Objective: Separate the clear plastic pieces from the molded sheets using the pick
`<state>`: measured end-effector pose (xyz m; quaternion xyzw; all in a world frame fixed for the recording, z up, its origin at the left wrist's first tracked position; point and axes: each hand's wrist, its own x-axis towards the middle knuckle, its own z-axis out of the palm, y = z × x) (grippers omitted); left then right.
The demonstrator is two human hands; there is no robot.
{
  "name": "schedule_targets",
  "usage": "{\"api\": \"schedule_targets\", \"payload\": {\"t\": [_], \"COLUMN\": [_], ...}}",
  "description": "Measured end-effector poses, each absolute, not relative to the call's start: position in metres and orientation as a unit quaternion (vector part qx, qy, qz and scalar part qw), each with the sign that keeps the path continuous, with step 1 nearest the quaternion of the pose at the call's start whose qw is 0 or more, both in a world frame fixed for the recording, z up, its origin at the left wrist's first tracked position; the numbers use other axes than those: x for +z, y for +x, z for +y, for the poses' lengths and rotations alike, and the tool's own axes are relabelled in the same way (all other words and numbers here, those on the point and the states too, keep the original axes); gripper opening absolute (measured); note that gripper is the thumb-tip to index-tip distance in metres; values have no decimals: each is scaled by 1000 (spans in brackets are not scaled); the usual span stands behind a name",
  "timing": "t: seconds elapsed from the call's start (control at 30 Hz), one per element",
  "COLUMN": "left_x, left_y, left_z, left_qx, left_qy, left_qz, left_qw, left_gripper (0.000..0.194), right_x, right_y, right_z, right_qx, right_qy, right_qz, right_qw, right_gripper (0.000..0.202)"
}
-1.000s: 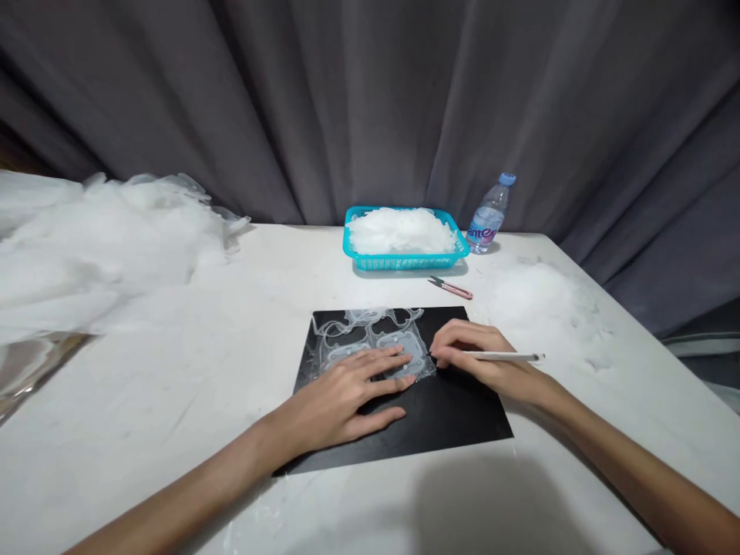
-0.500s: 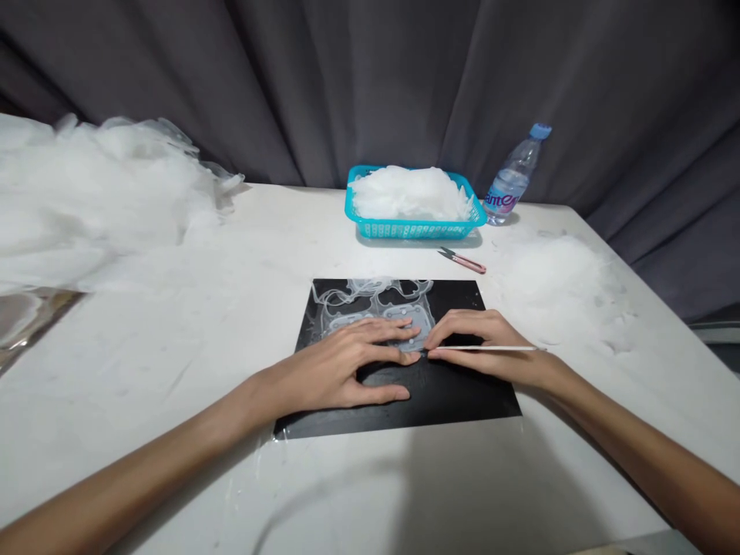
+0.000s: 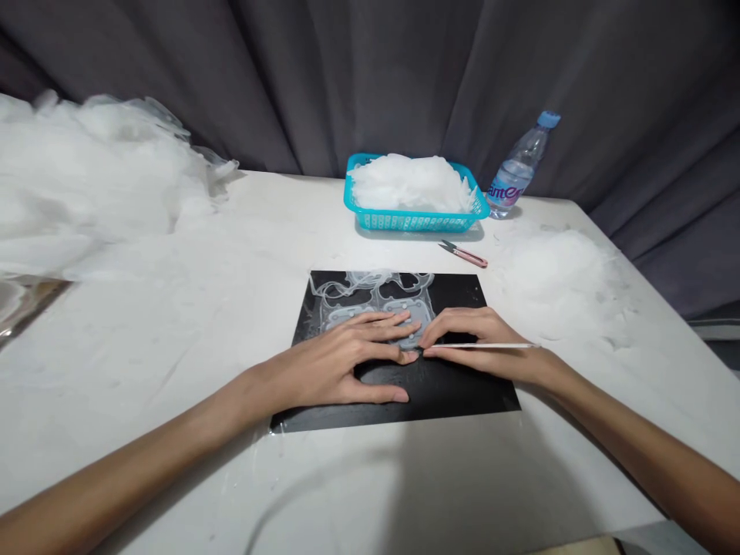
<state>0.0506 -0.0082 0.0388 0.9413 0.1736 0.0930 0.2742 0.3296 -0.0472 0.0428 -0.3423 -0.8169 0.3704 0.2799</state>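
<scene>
A black mat (image 3: 439,393) lies on the white table, with a translucent molded sheet (image 3: 415,312) on its upper left part. My left hand (image 3: 352,358) lies with its fingers spread over the sheet and mat, holding nothing. My right hand (image 3: 479,339) pinches a thin white stick-like tool (image 3: 497,345) just right of my left fingertips, at the lower right edge of the molded sheet. The tool's tip is too small to make out. Loose translucent strips (image 3: 341,287) curl at the mat's back left.
Behind the mat stands a turquoise basket (image 3: 416,222) of white pieces, with a water bottle (image 3: 517,173) beside it. Pink-handled snips (image 3: 464,253) lie in front. White piles rest at left (image 3: 98,177) and right (image 3: 560,277). A clear packet (image 3: 28,301) lies far left.
My right fingertips have shifted very slightly left along the sheet's edge, with the tool still pinched. My left hand stays on the sheet. The whole view has moved a little.
</scene>
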Motion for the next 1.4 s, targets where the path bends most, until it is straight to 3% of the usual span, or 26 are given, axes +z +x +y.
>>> {"api": "schedule_targets", "payload": {"t": [0.7, 0.87, 1.1, 1.4], "left_x": [35, 32, 32, 33], "left_y": [51, 50, 50, 50], "left_z": [-9, -7, -7, -7], "left_qx": [110, 120, 113, 105], "left_qy": [935, 931, 934, 939], "left_qz": [187, 180, 179, 179], "left_qw": [279, 294, 288, 274], "left_gripper": [50, 47, 46, 46], "right_x": [41, 50, 42, 39], "right_y": [333, 342, 349, 343], "right_z": [-49, -49, -53, -51], "right_qx": [262, 290, 368, 323], "right_qy": [-293, -317, -364, -320], "right_qz": [-887, -875, -814, -853], "right_qw": [242, 223, 262, 255], "right_gripper": [20, 22, 15, 16]}}
